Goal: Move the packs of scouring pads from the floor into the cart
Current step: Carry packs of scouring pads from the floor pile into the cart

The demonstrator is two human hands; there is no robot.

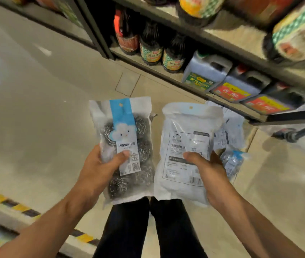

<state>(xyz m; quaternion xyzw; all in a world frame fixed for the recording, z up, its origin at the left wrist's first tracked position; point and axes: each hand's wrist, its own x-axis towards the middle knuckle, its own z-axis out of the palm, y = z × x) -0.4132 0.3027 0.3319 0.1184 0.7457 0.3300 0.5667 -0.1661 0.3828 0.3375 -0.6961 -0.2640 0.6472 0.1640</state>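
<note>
Now each hand grips 1 pack upright, left hand (99, 168) and right hand (209, 175), with more packs (229, 138) on the floor (36, 108) just right, nearer the right hand.

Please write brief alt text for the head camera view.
A person's left hand holds a clear pack of steel scouring pads face-up, while the right hand holds a white pack back-up; more packs lie on the tiled floor beside bottle shelves.

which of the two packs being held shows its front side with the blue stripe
The pack in the left hand, pack: blue stripe and cloud face the camera. The right hand holds its pack printed back up.
</note>
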